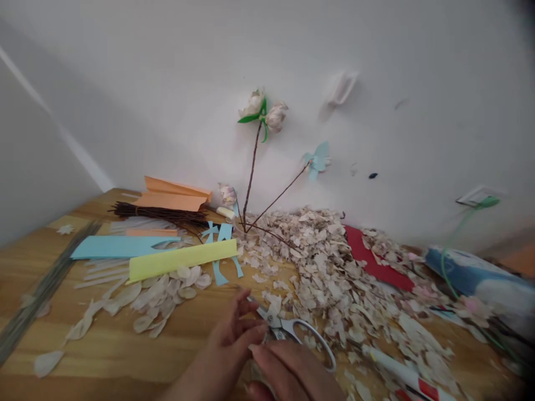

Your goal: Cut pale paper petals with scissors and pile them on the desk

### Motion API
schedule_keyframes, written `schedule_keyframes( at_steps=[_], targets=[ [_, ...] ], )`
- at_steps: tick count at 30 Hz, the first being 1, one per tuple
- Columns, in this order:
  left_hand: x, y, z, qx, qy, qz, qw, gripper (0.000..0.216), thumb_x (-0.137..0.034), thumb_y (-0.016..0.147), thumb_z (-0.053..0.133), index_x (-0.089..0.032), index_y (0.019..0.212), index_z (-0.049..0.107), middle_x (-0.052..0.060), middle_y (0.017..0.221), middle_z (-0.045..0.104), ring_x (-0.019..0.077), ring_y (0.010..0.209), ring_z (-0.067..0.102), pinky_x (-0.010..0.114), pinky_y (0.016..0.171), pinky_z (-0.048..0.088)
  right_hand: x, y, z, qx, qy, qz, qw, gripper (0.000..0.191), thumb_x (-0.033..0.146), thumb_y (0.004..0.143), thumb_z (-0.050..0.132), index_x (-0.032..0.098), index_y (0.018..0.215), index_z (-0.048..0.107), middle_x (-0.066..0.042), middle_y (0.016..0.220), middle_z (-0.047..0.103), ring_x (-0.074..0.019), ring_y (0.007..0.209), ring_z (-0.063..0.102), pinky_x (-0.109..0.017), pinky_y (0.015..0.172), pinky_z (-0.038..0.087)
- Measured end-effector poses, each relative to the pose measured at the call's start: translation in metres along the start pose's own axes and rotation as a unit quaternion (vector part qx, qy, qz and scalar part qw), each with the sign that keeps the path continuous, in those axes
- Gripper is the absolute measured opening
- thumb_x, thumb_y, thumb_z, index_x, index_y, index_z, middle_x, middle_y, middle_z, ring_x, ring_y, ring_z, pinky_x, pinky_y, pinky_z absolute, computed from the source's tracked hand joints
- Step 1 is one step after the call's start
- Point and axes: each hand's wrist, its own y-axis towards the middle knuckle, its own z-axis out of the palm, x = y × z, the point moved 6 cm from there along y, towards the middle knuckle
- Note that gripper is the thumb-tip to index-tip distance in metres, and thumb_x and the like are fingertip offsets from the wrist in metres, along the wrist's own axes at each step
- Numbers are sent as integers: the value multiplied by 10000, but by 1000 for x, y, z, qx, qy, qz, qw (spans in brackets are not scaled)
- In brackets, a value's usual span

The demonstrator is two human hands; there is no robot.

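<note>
My left hand [234, 337] is low in the middle of the view, its thumb and fingers drawn together. Close beside it on the right is my right hand [292, 370], fingers bent inward and fingertips meeting the left thumb. Whatever is between the fingertips is too small or too hidden to name. Just beyond them lie grey-handled scissors [320, 340] on the table, partly covered by my hands. To the right spreads a big heap of dried whitish petals [321, 267]. Left of my hands is a smaller pile of pale oval petals [161, 295].
A yellow paper strip [184, 259], blue paper [121, 247], orange paper [171, 195] and dark twigs [159, 211] lie at left, with thin wires [45, 289]. Stems with a white flower [253, 104] lean against the wall. Red paper [376, 262] and a glue tube [401, 370] are at right.
</note>
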Motion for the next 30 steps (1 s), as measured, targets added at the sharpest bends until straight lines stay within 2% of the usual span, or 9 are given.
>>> schedule_keyframes(
  at_steps=[6,8,10,13,16,21,26,30],
  targets=[
    [12,5,-2,-9,-55,-36,998,632,-263,440,779,-186,997,488,80,958,554,224,800,589,369,795,419,3,6,0,-50,-28,26,998,262,150,869,474,193,664,632,39,503,630,-87,452,605,-177,458,464],
    [17,7,-4,-11,-71,-48,996,593,-236,415,783,-194,938,507,47,890,558,199,752,580,349,768,418,5,10,1,-13,-31,2,999,268,118,857,492,192,640,631,53,501,644,-89,458,622,-181,466,474],
    [22,9,-4,-8,-83,-63,995,544,-221,420,775,-197,901,521,27,850,555,177,727,570,328,745,419,9,12,7,91,-36,-57,994,243,96,855,501,185,691,656,55,578,690,-103,523,663,-187,492,501],
    [26,9,-1,3,-88,-77,993,469,-212,476,736,-198,895,523,18,834,541,156,712,555,300,691,424,10,13,4,138,-35,-95,985,243,73,854,484,173,721,661,47,603,704,-117,547,678,-202,500,515],
    [28,6,1,7,-69,-92,993,491,-215,484,697,-204,930,490,36,885,511,168,725,549,283,602,424,3,16,0,133,-25,-57,989,222,60,842,467,149,751,650,-1,609,698,-132,551,666,-229,530,510],
    [22,-2,5,43,-20,-88,995,565,-307,525,665,-182,1034,453,99,1012,488,231,829,546,307,578,454,-10,20,1,185,16,24,982,226,80,869,421,135,792,625,-44,644,670,-142,573,634,-245,537,494],
    [15,-8,9,54,-4,-97,994,677,-315,522,650,-146,1125,393,159,1126,457,284,936,527,347,631,471,-16,20,-2,221,31,35,974,188,105,879,423,144,874,607,-48,726,677,-150,647,640,-255,592,499],
    [9,-12,11,46,-5,-99,994,701,-271,470,617,-154,1114,364,171,1139,442,259,886,538,314,594,455,-26,19,-6,227,23,51,972,172,114,864,442,159,915,600,-47,804,681,-128,720,644,-215,655,503]
  ],
)
